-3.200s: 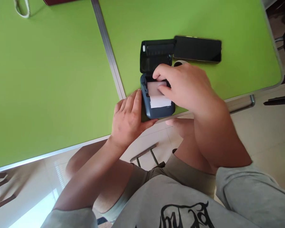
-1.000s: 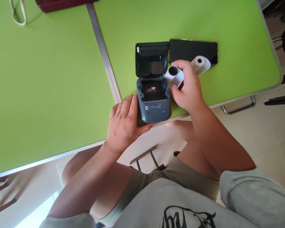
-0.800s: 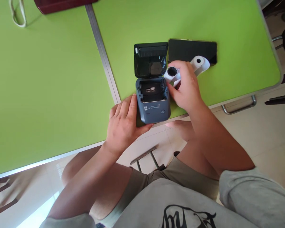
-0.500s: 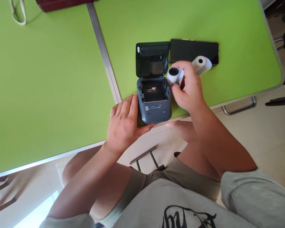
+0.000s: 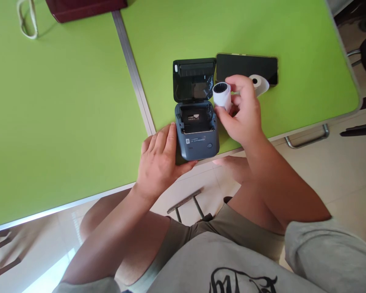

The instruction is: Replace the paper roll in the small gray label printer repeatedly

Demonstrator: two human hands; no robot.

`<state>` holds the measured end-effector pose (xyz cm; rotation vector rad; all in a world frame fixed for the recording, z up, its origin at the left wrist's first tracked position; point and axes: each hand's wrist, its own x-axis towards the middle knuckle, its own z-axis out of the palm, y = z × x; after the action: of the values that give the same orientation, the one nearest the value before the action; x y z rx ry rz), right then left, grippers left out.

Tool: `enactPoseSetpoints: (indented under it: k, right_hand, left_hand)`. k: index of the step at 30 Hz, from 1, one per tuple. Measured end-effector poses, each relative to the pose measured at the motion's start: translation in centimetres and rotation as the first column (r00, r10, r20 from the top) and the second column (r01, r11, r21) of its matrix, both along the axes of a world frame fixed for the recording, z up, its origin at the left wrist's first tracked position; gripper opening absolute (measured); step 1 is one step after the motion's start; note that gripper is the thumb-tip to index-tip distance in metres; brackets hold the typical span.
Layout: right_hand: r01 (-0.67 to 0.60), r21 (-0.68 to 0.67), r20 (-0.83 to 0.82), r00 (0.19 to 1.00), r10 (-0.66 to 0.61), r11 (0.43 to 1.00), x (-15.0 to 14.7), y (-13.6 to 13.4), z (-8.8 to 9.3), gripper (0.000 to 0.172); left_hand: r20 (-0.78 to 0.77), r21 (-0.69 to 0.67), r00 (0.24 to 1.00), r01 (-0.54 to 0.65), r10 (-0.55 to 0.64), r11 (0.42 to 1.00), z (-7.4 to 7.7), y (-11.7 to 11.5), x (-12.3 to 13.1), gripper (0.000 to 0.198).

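Observation:
A small blue-grey label printer (image 5: 198,148) stands at the table's front edge, its dark lid (image 5: 193,81) tipped back and its paper bay bare inside. My left hand (image 5: 160,156) is closed against the printer's left side, fingers along the wall and thumb at the front corner. Between the thumb and fingers of my right hand (image 5: 242,110) is a white label roll (image 5: 222,98) with a dark ribbed core, held just right of the printer's bay. Behind that hand, a second white paper roll (image 5: 260,84) overlaps a phone's near edge and is partly hidden.
A dark-screened phone (image 5: 240,67) lies behind my right hand on the green table (image 5: 79,106). At the back left are a dark red box (image 5: 88,9) and a white cord loop (image 5: 27,20). A metal strip (image 5: 134,73) divides the tabletop.
My right hand has turned the label roll slightly, so more of its white side shows. The left hand stays against the printer. The whole view has shifted a little.

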<state>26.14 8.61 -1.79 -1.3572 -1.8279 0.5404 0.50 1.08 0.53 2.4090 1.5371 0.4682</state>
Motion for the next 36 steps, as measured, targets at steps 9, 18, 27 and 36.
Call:
enactPoseSetpoints:
  k: [9, 18, 27, 36]
  right_hand:
    - [-0.178, 0.146, -0.021, 0.983, 0.183, 0.973, -2.9, -1.5, 4.5, 0.034]
    - [-0.226, 0.198, -0.073, 0.967, 0.244, 0.954, -3.2, -0.1, 3.9, 0.013]
    - [-0.410, 0.128, -0.058, 0.906, 0.419, 0.903, -2.2, -2.0, 4.0, 0.008]
    - [-0.181, -0.026, -0.311, 0.936, 0.164, 0.983, -2.7, 0.6, 1.1, 0.065]
  left_hand:
    - [-0.023, 0.122, 0.999, 0.035, -0.032, 0.992, -0.4, 0.0, -0.2, 0.094]
    - [-0.020, 0.146, 0.999, 0.033, -0.030, 0.989, -0.4, 0.1, -0.2, 0.092]
    - [0.004, 0.195, 0.998, 0.064, -0.066, 0.979, -0.2, 0.0, -0.3, 0.077]
    - [-0.008, 0.186, 0.993, 0.114, -0.115, 0.976, 0.0, 0.1, -0.4, 0.060]
